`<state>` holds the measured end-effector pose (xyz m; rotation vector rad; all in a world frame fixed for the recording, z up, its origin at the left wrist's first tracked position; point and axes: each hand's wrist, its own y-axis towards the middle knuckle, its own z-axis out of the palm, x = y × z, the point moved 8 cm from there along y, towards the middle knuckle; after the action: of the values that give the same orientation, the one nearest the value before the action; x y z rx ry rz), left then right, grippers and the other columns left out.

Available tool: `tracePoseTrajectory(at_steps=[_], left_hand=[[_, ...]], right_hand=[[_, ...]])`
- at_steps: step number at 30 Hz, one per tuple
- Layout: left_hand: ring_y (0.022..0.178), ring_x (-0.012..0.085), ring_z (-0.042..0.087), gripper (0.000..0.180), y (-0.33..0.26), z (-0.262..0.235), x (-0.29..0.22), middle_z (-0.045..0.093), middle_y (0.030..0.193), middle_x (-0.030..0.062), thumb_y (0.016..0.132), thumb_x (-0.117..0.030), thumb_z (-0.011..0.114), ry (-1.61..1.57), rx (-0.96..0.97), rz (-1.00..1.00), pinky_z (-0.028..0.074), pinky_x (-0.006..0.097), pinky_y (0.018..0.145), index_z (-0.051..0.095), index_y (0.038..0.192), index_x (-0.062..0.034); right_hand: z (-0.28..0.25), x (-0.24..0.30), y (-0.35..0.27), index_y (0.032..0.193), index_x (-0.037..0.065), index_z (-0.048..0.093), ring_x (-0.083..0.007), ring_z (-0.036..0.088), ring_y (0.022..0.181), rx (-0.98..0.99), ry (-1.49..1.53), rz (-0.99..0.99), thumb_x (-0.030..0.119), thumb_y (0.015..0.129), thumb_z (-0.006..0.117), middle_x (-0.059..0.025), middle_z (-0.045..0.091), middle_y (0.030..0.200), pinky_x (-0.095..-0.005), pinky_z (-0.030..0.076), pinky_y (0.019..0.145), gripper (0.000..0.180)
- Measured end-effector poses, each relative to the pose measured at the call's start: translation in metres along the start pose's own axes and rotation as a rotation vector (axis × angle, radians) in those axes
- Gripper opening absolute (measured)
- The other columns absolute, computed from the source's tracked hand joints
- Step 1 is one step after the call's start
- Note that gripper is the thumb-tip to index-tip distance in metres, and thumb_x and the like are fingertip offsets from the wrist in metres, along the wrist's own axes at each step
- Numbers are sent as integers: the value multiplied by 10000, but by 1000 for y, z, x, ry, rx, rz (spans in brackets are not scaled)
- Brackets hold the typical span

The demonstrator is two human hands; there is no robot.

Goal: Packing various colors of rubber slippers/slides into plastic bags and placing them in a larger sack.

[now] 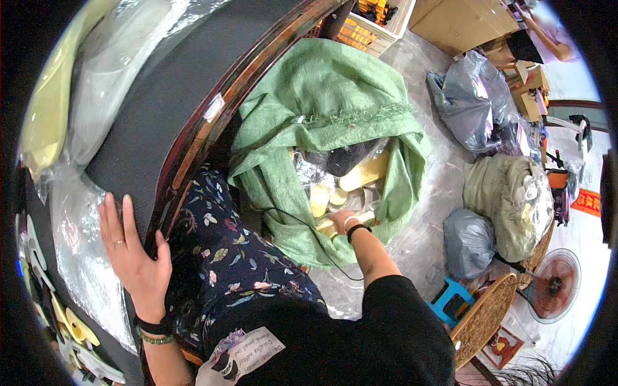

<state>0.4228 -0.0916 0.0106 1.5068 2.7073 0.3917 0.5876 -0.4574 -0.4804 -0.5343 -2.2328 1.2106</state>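
My left hand (pixel 136 257) rests with fingers stretched over the edge of the dark table (pixel 154 103), beside clear plastic film (pixel 90 257). It holds nothing. A large green woven sack (pixel 335 77) stands wide-mouthed on the floor in front of my lap. My right hand (pixel 344 222) reaches into its near side, among pale yellow pieces (pixel 364 175) with rounded ends, some in clear plastic bags. A dark, rounded piece (pixel 347 157) lies deeper in the sack. The fingertips of my right hand are hidden, so its grip does not show.
Long yellow (pixel 48 109) and whitish pieces in plastic lie on the table, with several cut shapes (pixel 77 328) nearer. Rightward stand grey plastic bags (pixel 473 96), a pale sack (pixel 508 199), a blue stool (pixel 450 296) and a fan (pixel 555 285). An orange-filled crate (pixel 376 32) is behind.
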Motion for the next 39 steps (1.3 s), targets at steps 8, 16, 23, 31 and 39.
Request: tracePoseTrajectory(at_steps=[8, 16, 23, 31, 39], left_hand=[[1417, 395, 320, 742, -6, -2, 3, 337, 1548, 172, 775, -88, 654, -15, -28, 3, 272, 485, 1164, 406, 1474, -80], [1486, 383, 173, 715, -14, -10, 3, 257, 1597, 142, 796, -170, 657, -120, -63, 44, 104, 605, 1183, 425, 1471, -137], [1459, 427, 223, 526, -51, -52, 29, 311, 1556, 201, 785, -84, 665, -455, -245, 82, 132, 625, 1169, 588, 1306, -87], [1405, 420, 337, 387, -92, -72, 34, 403, 1484, 218, 818, -93, 671, -614, -274, 79, 275, 550, 1144, 642, 1201, -42], [1353, 441, 406, 361, -122, -81, 52, 462, 1430, 230, 839, -96, 672, -546, -307, 38, 317, 557, 1121, 637, 1195, -48]], right_hand=[[-57, -82, -132, 1151, 142, 609, -387, 665, 962, -476, 217, 245, 284, 725, 765, -179, 704, 1002, -467, 536, 835, 476], [-189, -119, -330, 1147, 40, 658, -192, 689, 915, -1152, 770, 196, 148, 741, 814, -101, 729, 1025, -328, 541, 823, 449], [-299, -23, -449, 1308, -7, 542, -219, 631, 1084, -1328, 1365, -468, 30, 838, 671, -95, 648, 1198, -356, 530, 894, 489], [-454, 107, -509, 1324, 44, 525, -244, 659, 1039, -1395, 1548, -878, 121, 895, 669, -89, 650, 1185, -379, 567, 875, 459], [-645, 257, -489, 1214, 62, 648, -212, 675, 948, -1081, 1540, -1256, 166, 930, 642, -52, 701, 1080, -387, 570, 835, 302]])
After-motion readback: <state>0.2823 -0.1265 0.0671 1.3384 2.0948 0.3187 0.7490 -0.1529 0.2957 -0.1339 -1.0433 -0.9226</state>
